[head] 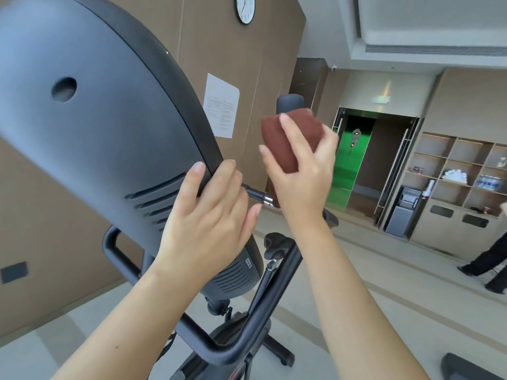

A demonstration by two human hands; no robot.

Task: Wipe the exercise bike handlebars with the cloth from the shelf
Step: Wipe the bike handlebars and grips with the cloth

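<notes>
A brown cloth [277, 138] is wrapped round the upright handlebar grip, whose black top [290, 103] sticks out above it. My right hand [301, 171] grips the cloth round that grip. My left hand [208, 215] holds the right edge of the bike's large dark console housing [90, 127], thumb on its back face and fingers curled over the rim. A black handlebar tube [247, 333] bends across below my forearms. The bike saddle [278, 244] sits behind it.
A wooden wall with a paper notice [220, 105] and a clock [245, 8] stands behind the bike. Open shelves [463, 171] with bottles and cloths fill the right wall. A person's legs [491, 259] stand at far right. A green doorway [354, 152] lies beyond.
</notes>
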